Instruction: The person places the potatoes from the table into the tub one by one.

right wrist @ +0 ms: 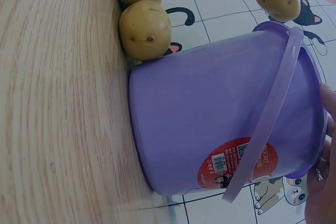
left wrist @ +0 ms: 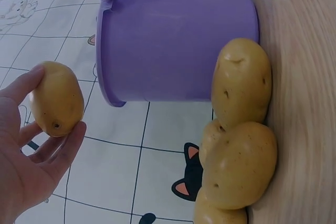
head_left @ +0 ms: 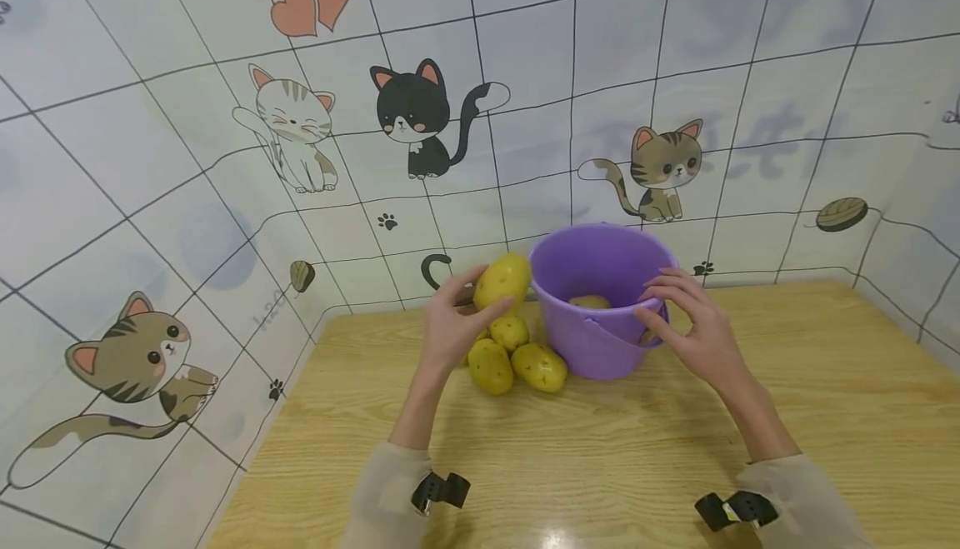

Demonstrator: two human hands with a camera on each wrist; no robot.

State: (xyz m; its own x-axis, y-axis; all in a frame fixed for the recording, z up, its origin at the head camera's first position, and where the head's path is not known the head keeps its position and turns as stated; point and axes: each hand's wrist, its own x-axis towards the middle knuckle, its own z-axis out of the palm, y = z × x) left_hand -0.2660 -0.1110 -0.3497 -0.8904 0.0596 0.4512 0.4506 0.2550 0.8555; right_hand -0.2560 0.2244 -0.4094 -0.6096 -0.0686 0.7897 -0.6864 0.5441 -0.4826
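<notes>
Table (head_left: pixel 570 457) bears potatoes (head_left: pixel 491 367); left grip (head_left: pixel 448 324) holds another potato (head_left: pixel 502 281), right grip (head_left: pixel 703 334) the bucket's rim (head_left: pixel 600 314).

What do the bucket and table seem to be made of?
The bucket is probably plastic, smooth with a soft sheen, judging by its even purple and thin lip. The table looks like wood or laminate, lightly glossy: grain lines and a reflection show.
</notes>
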